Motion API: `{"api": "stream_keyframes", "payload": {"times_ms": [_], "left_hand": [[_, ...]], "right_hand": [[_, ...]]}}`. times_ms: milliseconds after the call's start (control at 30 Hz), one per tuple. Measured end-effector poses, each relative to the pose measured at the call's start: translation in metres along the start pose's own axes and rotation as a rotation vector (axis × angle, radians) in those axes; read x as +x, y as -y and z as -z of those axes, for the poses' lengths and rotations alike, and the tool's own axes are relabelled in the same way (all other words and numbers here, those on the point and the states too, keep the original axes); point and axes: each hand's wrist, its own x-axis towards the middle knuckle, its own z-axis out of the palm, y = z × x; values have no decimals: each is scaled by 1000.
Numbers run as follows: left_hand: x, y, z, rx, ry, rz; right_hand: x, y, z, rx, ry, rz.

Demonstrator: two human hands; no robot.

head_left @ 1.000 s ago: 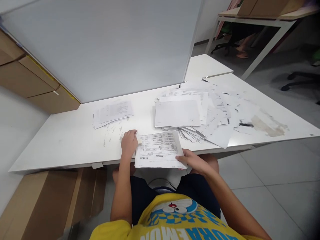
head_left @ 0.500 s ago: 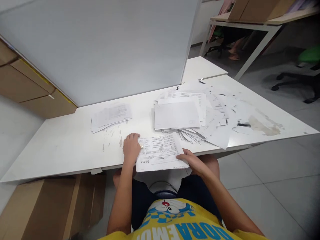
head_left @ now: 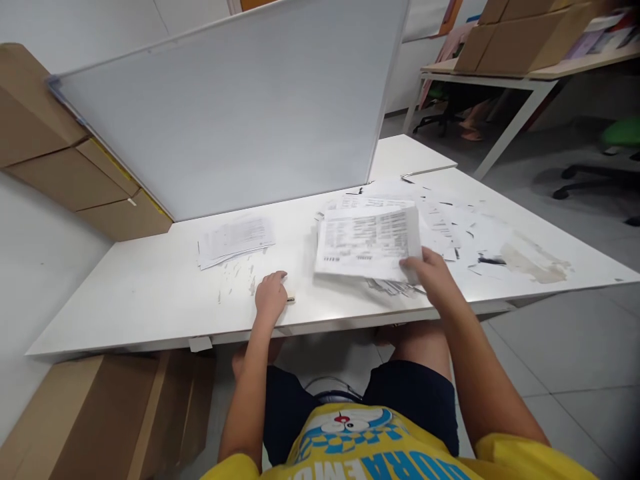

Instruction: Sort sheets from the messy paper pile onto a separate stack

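My right hand (head_left: 431, 275) grips the near right corner of a printed sheet (head_left: 367, 241) and holds it just above the large loose pile of papers (head_left: 445, 223) on the white table (head_left: 150, 293). The sheet is blurred by motion. My left hand (head_left: 271, 300) rests on the table near its front edge, fingers curled over a small pale object (head_left: 291, 300) that I cannot identify. A smaller stack of papers (head_left: 236, 239) lies further back to the left.
A large whiteboard (head_left: 240, 113) leans upright on the table's back edge. Cardboard boxes (head_left: 65, 167) sit at the left, and another one (head_left: 95, 413) under the table. Small scraps (head_left: 227, 280) dot the tabletop. A second desk (head_left: 505, 67) and an office chair (head_left: 605, 160) stand at the right.
My right hand lifted the printed sheet from the table's front edge and carried it back and right over the big pile. My left hand let go of the sheet and stayed put.
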Motion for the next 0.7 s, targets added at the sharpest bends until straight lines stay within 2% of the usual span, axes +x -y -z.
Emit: {"api": "stream_keyframes", "payload": {"times_ms": [100,167,233,300,400,500,600,700], "left_hand": [[1,0,1,-1,10,-2],[0,1,2,0,24,-1],[-2,1,2,-10,44,1],[-5,1,3,-9,44,-13],[-2,3,12,132,-14,-53],[24,18,35,369,-40,-2],[67,54,59,526,-40,94],[99,98,67,541,-57,149]], "right_hand": [[34,1,-3,-312,-106,60],[42,0,-10,-514,-231,164],[37,-7,-19,-575,-401,286],[22,-21,-30,-540,-513,403],[-7,-50,-49,-488,-493,603],[-27,-76,-61,-476,-406,796],[-34,-84,-64,-459,-429,822],[-34,-81,-63,-451,-404,803]]}}
